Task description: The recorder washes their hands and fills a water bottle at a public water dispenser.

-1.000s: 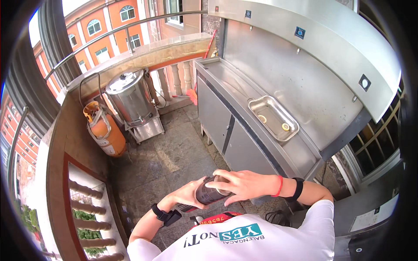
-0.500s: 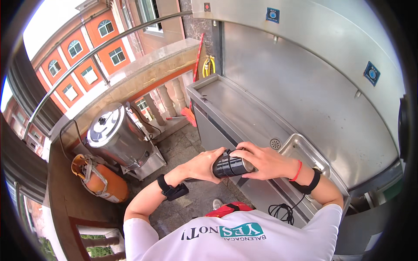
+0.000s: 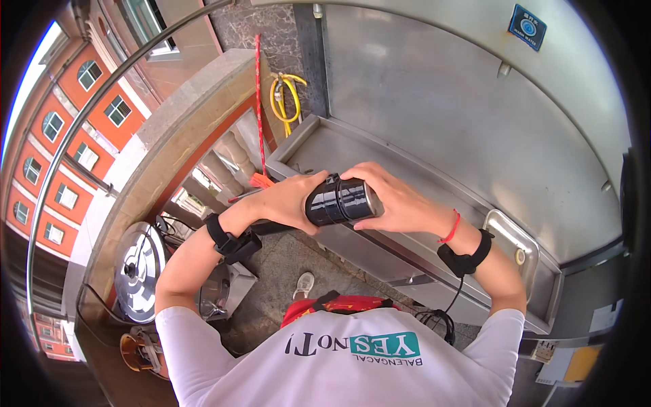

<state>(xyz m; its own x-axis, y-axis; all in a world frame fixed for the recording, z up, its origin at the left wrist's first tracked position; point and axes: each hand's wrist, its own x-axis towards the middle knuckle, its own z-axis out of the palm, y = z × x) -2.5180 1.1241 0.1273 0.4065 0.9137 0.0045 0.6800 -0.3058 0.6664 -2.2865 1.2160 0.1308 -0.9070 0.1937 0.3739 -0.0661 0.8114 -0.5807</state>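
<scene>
Both hands hold a glossy black cylindrical container point(image 3: 337, 202) on its side, a band round its middle and a silvery end toward the right. My left hand point(image 3: 288, 203) wraps round its left end, the fingers partly hidden behind it. My right hand point(image 3: 397, 203) grips the silvery end, thumb below and fingers over the top. The container is above the near edge of a long stainless steel sink trough point(image 3: 339, 146). It does not touch the trough.
A shallow metal tray point(image 3: 507, 227) lies in the trough's right part. At left stand a large steel pot with a shiny lid point(image 3: 140, 271) and an orange gas cylinder point(image 3: 132, 356). A yellow hose point(image 3: 277, 102) and a red-handled broom point(image 3: 260, 115) are by the balustrade. Black cable point(image 3: 444, 324) hangs at the right.
The view has swung and moved. Both hands, still on the container, have shifted from near the tray and drain toward the trough's far left end.
</scene>
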